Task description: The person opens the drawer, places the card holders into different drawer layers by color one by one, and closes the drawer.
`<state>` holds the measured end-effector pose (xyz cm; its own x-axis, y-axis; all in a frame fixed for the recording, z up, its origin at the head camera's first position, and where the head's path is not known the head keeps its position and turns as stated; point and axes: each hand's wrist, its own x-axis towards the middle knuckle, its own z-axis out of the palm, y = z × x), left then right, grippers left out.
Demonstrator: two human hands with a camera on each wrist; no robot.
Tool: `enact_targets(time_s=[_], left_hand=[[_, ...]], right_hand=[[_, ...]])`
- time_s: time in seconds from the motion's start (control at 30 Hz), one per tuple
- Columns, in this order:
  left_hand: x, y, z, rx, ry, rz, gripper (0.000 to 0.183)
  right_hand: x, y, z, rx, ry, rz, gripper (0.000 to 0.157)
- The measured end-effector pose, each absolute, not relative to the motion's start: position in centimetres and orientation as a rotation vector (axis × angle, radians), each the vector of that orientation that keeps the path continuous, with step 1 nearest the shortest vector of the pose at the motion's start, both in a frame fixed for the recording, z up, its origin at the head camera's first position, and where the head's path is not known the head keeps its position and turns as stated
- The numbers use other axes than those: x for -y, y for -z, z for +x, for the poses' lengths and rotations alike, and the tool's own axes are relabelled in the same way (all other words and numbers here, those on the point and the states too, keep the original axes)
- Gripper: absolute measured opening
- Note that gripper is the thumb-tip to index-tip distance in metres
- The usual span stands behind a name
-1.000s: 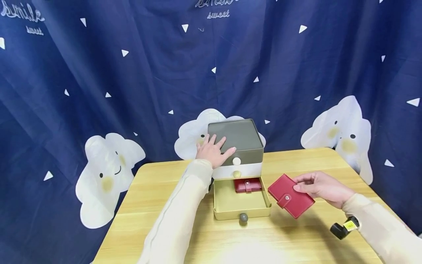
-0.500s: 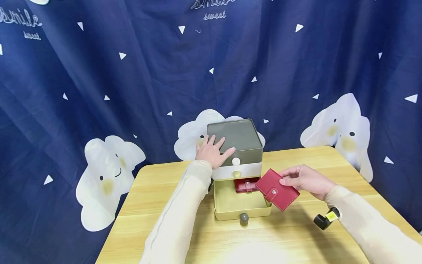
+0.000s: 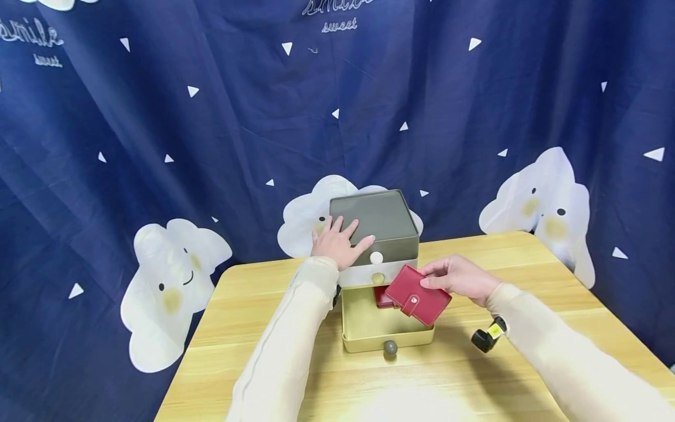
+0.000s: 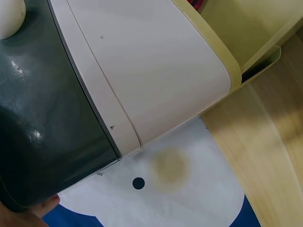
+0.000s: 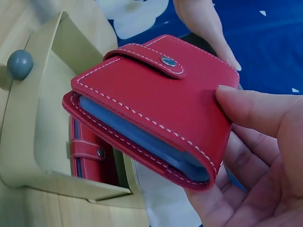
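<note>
My right hand (image 3: pixel 461 278) pinches a red card wallet (image 3: pixel 419 295) with a snap strap, thumb on the front and fingers behind. It hangs tilted over the right side of a pulled-out yellow drawer (image 3: pixel 364 334). Inside that drawer, toward the back, lies a second red wallet (image 5: pixel 94 158), partly hidden in the head view by the held one. My left hand (image 3: pixel 337 243) rests with spread fingers on the left part of the grey top (image 3: pixel 382 214) of the small drawer unit. In the left wrist view only a bit of the left hand (image 4: pixel 35 215) shows.
Above the yellow drawer sits a white drawer (image 3: pixel 358 275) with a yellow knob, pushed in. A grey knob (image 3: pixel 390 348) sticks out at the yellow drawer's front. The wooden table (image 3: pixel 253 328) ends at a dark blue curtain (image 3: pixel 237 117) behind.
My right hand has carried the red card wallet leftward, from beside the yellow drawer to over its right side. The left hand stays on the grey top.
</note>
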<state>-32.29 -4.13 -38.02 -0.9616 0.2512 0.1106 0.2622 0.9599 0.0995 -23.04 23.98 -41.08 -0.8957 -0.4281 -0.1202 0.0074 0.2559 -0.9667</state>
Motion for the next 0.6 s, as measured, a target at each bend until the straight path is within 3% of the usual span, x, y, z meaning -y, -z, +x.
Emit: enact_targets(time_s=[0.6], left_hand=[[4.1, 37.8, -32.1, 3.007, 0.155, -0.392, 0.087]], right_hand=[[-19.1, 42.2, -25.1, -2.290, 1.540, -0.504, 0.024]])
